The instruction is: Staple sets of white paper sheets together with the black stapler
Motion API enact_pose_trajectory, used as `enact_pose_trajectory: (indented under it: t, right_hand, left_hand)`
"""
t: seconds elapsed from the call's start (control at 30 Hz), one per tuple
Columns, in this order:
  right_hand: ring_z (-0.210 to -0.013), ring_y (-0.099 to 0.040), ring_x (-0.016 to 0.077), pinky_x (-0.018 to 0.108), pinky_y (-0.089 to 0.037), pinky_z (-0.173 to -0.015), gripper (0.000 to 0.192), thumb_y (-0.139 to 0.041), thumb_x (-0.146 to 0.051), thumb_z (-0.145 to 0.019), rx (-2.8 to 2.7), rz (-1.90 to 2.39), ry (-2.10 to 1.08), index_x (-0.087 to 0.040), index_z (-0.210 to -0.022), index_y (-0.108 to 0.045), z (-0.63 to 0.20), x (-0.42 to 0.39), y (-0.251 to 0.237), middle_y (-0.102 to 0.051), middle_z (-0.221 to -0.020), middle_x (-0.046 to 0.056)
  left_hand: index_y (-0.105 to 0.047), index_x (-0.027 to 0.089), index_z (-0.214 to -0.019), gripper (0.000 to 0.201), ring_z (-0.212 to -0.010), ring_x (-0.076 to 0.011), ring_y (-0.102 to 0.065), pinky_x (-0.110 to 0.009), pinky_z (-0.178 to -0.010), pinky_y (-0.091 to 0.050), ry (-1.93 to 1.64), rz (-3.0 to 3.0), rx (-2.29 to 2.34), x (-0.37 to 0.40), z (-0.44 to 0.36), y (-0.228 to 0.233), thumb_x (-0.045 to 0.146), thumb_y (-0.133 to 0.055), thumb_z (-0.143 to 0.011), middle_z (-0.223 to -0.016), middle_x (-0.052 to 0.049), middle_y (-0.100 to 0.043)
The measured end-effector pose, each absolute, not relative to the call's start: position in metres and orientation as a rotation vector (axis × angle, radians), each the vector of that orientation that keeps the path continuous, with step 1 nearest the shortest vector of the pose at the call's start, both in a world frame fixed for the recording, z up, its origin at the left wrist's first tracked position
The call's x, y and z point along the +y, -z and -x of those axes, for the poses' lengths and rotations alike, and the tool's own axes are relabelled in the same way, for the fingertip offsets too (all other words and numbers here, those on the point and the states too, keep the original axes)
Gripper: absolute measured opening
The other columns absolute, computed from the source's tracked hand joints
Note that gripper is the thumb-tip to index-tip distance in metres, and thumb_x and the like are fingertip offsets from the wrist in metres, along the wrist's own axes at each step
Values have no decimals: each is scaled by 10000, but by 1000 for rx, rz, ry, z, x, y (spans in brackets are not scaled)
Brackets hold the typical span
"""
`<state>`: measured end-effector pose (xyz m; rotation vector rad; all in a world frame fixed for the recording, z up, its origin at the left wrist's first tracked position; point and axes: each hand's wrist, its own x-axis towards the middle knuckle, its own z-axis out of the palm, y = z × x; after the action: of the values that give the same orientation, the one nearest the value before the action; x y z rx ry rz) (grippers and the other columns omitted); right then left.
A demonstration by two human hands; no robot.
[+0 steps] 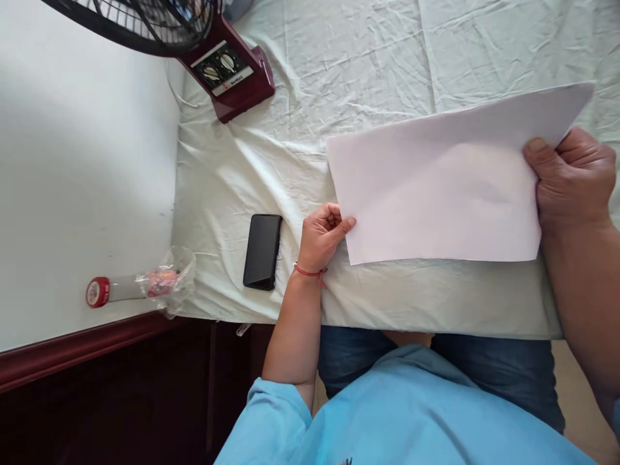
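Note:
A white sheet of paper [436,187] lies spread over a pale green bedsheet [300,148], its far right corner lifted. My left hand [322,236], with a red string at the wrist, pinches the sheet's near left edge. My right hand [571,177] grips the paper's right edge, fingers curled over it. Both hands hold the same sheet.
A black phone [262,250] lies face up just left of my left hand. A maroon fan base [230,74] with a dark grille stands at the back left. A clear bottle with a red cap [140,284] lies on the white surface at the left.

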<state>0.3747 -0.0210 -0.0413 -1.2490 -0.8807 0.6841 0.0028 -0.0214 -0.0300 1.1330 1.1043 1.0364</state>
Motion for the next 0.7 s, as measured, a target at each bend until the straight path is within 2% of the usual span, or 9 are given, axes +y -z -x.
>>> enact_pose_trajectory:
  t: [0.13, 0.3, 0.33, 0.43, 0.5, 0.7]
  right_hand:
    - [-841, -738, 200, 556, -672, -999, 653, -1053, -645, -523, -877, 1227, -719, -220, -983, -868, -375, -19, 43, -820, -1016, 37]
    - [-924, -787, 242, 581, -662, -1065, 669, -1072, -597, -513, -891, 1171, -751, -217, -1027, -872, -371, -19, 42, -833, -1067, 51]
    - [-924, -789, 243, 589, -654, -1082, 670, -1072, -600, -512, -895, 1164, -744, -218, -1026, -874, -372, -18, 42, -834, -1064, 51]
    - [-932, -795, 253, 614, -632, -1116, 685, -1058, -639, -510, -904, 1149, -712, -232, -1031, -879, -375, -16, 44, -840, -1070, 49]
    - [-962, -802, 268, 624, -623, -1124, 689, -1056, -636, -516, -919, 1147, -703, -237, -1049, -878, -379, -14, 47, -842, -1098, 55]
    - [-957, -803, 284, 632, -637, -1071, 640, -1046, -641, -542, -919, 1178, -673, -231, -1001, -872, -383, -14, 52, -841, -1087, 67]
  left_hand:
    - [-575, 167, -690, 624, -582, -54, -403, -207, -549, -322, -1081, -1150, 1214, -23, -2, 31, 627, -995, -706, -634, 51, -507]
    - [-425, 181, -592, 749, -564, -61, -263, -256, -522, -216, -1140, -1223, 1273, -23, -1, 29, 716, -919, -768, -582, 58, -327]
    - [-436, 183, -598, 738, -557, -63, -264, -257, -516, -217, -1136, -1218, 1262, -22, -1, 29, 722, -905, -783, -578, 58, -330]
    - [-594, 185, -720, 610, -593, -79, -422, -233, -548, -327, -1054, -1194, 1152, -21, -1, 28, 673, -959, -741, -648, 34, -515]
    - [-637, 185, -770, 573, -638, -89, -480, -229, -586, -375, -1005, -1206, 1111, -22, -1, 28, 625, -997, -709, -699, 22, -574]
    - [-434, 182, -606, 714, -589, -73, -275, -254, -526, -222, -1037, -1314, 1211, -24, -3, 24, 686, -898, -808, -593, 47, -363]
